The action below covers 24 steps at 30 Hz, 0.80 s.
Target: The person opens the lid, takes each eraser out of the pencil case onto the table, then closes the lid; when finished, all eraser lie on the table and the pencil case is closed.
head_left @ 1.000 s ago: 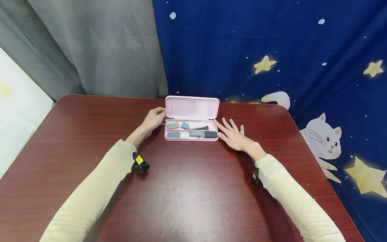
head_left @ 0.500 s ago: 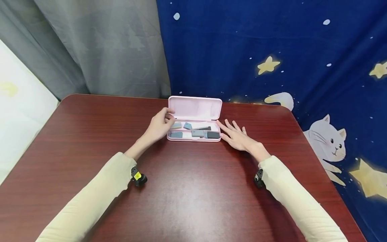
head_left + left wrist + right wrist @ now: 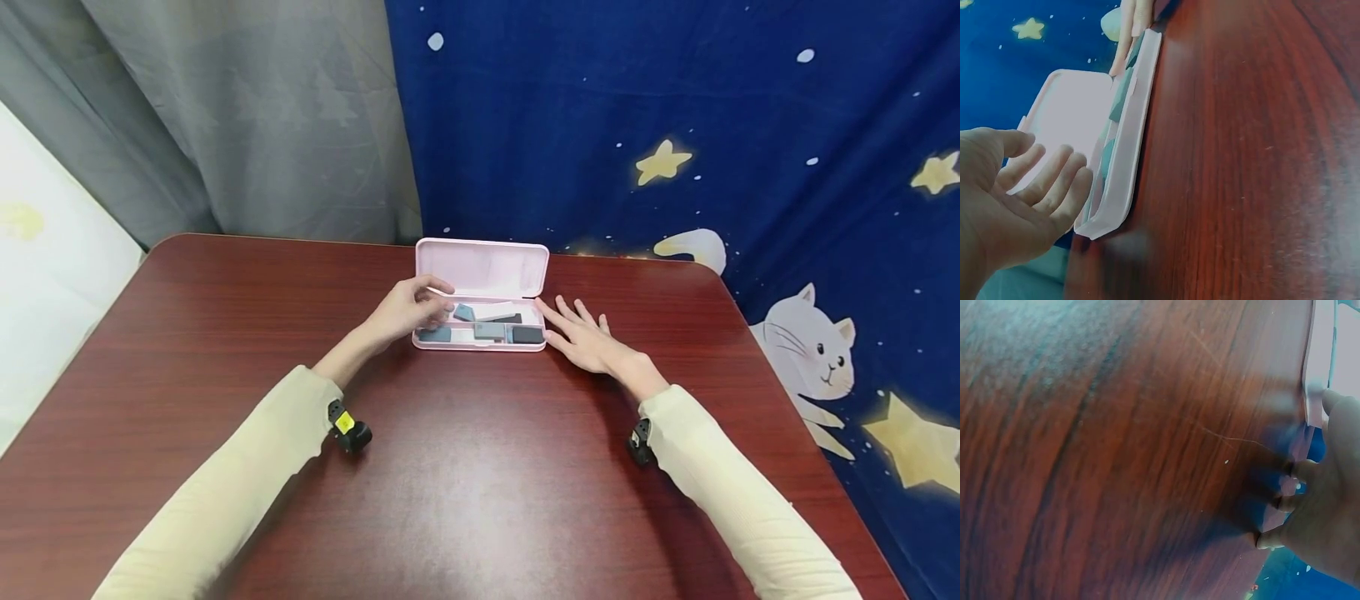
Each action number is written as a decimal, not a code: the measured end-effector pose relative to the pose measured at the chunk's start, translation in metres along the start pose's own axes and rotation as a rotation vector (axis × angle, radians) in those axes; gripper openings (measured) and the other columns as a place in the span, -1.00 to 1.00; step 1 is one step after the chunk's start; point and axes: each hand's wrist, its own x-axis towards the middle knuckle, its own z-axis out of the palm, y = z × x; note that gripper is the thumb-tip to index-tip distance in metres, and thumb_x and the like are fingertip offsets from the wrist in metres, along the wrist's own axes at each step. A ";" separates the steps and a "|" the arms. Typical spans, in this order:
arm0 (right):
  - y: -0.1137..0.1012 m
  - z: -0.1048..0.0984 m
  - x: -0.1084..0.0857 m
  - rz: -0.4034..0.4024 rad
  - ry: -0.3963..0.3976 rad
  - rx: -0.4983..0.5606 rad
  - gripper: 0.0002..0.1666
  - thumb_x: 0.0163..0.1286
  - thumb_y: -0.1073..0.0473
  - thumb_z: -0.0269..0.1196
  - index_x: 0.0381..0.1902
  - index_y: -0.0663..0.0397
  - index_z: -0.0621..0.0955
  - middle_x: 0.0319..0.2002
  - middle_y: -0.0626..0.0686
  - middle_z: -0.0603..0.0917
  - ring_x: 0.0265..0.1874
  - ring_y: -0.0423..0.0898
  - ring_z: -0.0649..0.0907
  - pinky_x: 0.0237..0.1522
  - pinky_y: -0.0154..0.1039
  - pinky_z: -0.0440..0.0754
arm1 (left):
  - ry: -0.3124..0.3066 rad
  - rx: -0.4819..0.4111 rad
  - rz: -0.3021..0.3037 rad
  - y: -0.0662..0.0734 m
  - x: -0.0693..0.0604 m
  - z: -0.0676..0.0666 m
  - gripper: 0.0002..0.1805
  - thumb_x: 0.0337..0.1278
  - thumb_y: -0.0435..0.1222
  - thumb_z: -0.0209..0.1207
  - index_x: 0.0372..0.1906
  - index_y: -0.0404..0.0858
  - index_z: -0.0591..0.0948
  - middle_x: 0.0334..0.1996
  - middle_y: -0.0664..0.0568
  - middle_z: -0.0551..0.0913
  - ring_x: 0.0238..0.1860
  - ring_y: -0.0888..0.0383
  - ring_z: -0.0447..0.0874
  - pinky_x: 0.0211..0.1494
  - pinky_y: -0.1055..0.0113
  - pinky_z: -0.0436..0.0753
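A pink pencil case (image 3: 483, 268) lies on the table with its lid standing up. Over its left end hovers my left hand (image 3: 405, 312), fingers loosely bent and apart from the thumb; the left wrist view shows nothing held in that hand (image 3: 1019, 206). My right hand (image 3: 588, 343) has its fingers spread on the table, thumb and index finger touching the case's right end. Inside the case are a blue-grey block (image 3: 489, 331), a dark block (image 3: 527, 335), a small blue block (image 3: 463, 312), a white strip (image 3: 495, 311) and another grey-blue block (image 3: 435, 334). My left fingers hide the back left corner.
The case stands near the back edge of the reddish-brown wooden table (image 3: 480, 467). Behind it hang a grey curtain (image 3: 300, 125) and a blue curtain (image 3: 540, 125) with stars and a cat. Each wrist carries a small black camera (image 3: 351, 429).
My left hand has moved from beside the case's left end to the right, over its left compartments. My right hand stays at the right end.
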 end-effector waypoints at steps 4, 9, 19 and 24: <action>0.001 0.000 0.000 0.001 0.000 -0.006 -0.28 0.54 -0.24 -0.16 0.54 -0.35 -0.06 0.52 0.18 -0.12 0.45 0.28 -0.19 0.26 0.48 -0.26 | -0.071 -0.106 -0.079 -0.001 0.007 0.000 -0.69 0.36 -0.31 0.11 0.09 -0.40 0.52 -0.15 -0.33 0.66 -0.26 -0.05 0.70 -0.19 0.15 0.71; 0.001 -0.001 0.001 0.004 -0.007 0.000 -0.28 0.53 -0.26 -0.17 0.54 -0.39 -0.07 0.52 0.16 -0.13 0.46 0.26 -0.20 0.26 0.47 -0.28 | -0.125 -0.140 -0.157 0.000 0.020 0.002 -0.66 0.36 -0.23 0.13 0.07 -0.38 0.55 -0.17 -0.26 0.68 -0.28 0.01 0.70 -0.24 0.19 0.72; 0.002 0.000 0.001 0.010 -0.010 0.003 -0.29 0.53 -0.27 -0.19 0.53 -0.46 -0.09 0.53 0.10 -0.14 0.46 0.22 -0.22 0.29 0.43 -0.29 | -0.201 -0.101 -0.225 0.011 0.052 0.009 -0.68 0.37 -0.31 0.09 0.06 -0.47 0.54 -0.16 -0.26 0.65 -0.35 0.10 0.64 -0.33 0.34 0.69; 0.002 0.000 0.001 0.012 -0.012 -0.001 -0.29 0.53 -0.27 -0.18 0.53 -0.46 -0.10 0.53 0.11 -0.14 0.46 0.23 -0.22 0.28 0.44 -0.30 | -0.246 -0.092 -0.284 0.016 0.070 0.009 -0.69 0.34 -0.38 0.08 0.06 -0.52 0.52 -0.21 -0.26 0.67 -0.40 0.12 0.63 -0.34 0.35 0.69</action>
